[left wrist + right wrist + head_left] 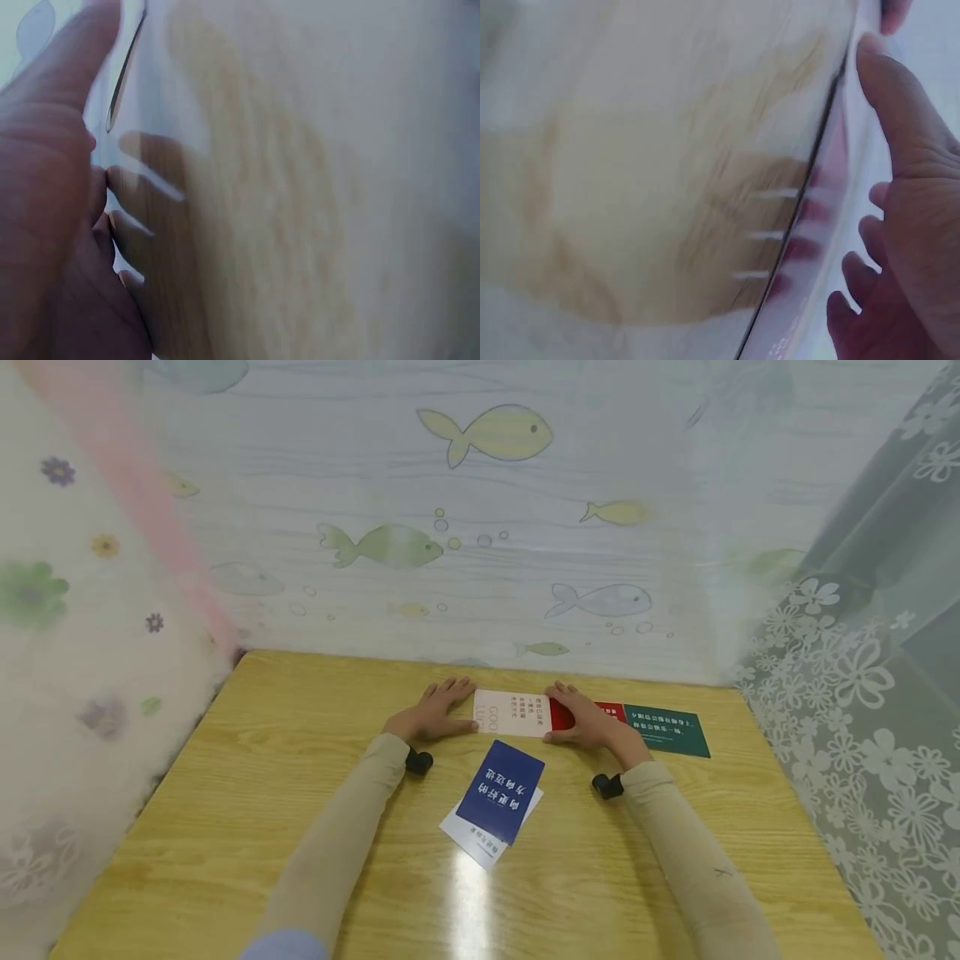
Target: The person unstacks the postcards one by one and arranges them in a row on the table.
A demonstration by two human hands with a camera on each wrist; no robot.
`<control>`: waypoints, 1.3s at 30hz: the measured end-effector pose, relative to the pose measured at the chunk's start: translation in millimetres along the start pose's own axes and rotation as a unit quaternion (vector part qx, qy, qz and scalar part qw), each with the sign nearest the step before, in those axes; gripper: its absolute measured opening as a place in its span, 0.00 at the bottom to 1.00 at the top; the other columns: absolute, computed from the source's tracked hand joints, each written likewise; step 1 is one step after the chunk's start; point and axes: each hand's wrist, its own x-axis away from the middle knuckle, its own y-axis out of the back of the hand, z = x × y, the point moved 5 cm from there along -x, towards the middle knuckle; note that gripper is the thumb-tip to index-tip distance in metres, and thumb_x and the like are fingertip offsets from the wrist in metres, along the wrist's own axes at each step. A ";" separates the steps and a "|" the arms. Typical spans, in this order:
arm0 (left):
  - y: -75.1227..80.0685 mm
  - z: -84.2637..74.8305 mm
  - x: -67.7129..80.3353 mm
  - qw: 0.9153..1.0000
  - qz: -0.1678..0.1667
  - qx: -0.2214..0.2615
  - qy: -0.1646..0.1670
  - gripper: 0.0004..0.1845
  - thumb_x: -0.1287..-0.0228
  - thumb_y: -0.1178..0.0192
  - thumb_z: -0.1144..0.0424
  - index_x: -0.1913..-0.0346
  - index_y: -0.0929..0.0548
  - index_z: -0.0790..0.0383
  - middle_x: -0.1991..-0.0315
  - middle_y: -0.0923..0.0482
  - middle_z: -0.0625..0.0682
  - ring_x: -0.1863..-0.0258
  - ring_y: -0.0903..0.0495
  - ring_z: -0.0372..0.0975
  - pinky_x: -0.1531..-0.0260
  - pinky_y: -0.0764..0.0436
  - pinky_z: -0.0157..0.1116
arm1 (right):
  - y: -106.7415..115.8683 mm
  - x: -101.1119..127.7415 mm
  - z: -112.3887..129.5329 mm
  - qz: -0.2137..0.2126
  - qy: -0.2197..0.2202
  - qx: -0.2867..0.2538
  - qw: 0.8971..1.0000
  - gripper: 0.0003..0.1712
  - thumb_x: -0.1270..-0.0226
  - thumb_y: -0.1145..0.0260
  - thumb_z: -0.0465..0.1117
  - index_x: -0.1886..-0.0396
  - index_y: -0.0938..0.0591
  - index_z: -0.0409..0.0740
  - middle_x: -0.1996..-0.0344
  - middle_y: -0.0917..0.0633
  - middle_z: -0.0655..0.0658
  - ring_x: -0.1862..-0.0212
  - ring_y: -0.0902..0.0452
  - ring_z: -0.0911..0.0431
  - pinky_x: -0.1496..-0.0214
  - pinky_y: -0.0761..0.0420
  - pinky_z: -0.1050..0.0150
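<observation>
The pale card (510,712) lies just below the centre of the frame; the left hand (435,710) touches its left end, the right hand (588,718) its right end, over a red card (561,717); both spread thumb from fingers, clasping nothing; a green card (667,731) lies right; lower, a blue card (501,789) overlaps a white card (474,838).

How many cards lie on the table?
5: a pale card between left hand and right hand, a red card partly covered by the latter, a green card right of that, a blue card nearer the viewer, a white card partly beneath it. More may be hidden.
</observation>
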 end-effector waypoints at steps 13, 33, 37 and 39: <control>-10.5 -30.4 28.4 0.999 -0.029 -0.016 -0.032 0.38 0.25 0.43 0.51 0.21 0.41 0.65 0.20 0.47 0.61 0.19 0.56 0.59 0.21 0.55 0.58 | -37.1 35.2 65.1 0.020 0.088 -0.036 0.995 0.49 0.33 0.28 0.52 0.19 0.41 0.45 0.19 0.44 0.42 0.17 0.60 0.41 0.18 0.51 0.42; -77.9 -112.6 140.0 0.991 0.016 -0.098 -0.091 0.35 0.27 0.41 0.47 0.25 0.31 0.63 0.22 0.38 0.56 0.20 0.46 0.54 0.22 0.45 0.56 | -73.0 98.4 107.7 0.082 0.080 -0.017 0.993 0.53 0.34 0.28 0.57 0.19 0.42 0.43 0.18 0.46 0.42 0.18 0.57 0.41 0.20 0.43 0.43; -83.4 -112.8 147.9 0.990 0.003 -0.115 -0.078 0.32 0.25 0.44 0.46 0.27 0.28 0.62 0.23 0.37 0.55 0.21 0.43 0.53 0.23 0.42 0.56 | -77.8 110.0 114.6 0.082 0.075 0.005 0.994 0.52 0.35 0.28 0.57 0.19 0.41 0.42 0.19 0.44 0.41 0.19 0.53 0.40 0.21 0.40 0.43; -84.8 -113.1 151.3 0.990 -0.001 -0.120 -0.068 0.31 0.24 0.46 0.46 0.28 0.27 0.61 0.23 0.36 0.54 0.22 0.42 0.53 0.24 0.41 0.56 | -80.5 115.4 117.8 0.083 0.073 0.016 0.994 0.52 0.35 0.28 0.57 0.19 0.41 0.41 0.19 0.44 0.40 0.19 0.51 0.40 0.21 0.39 0.43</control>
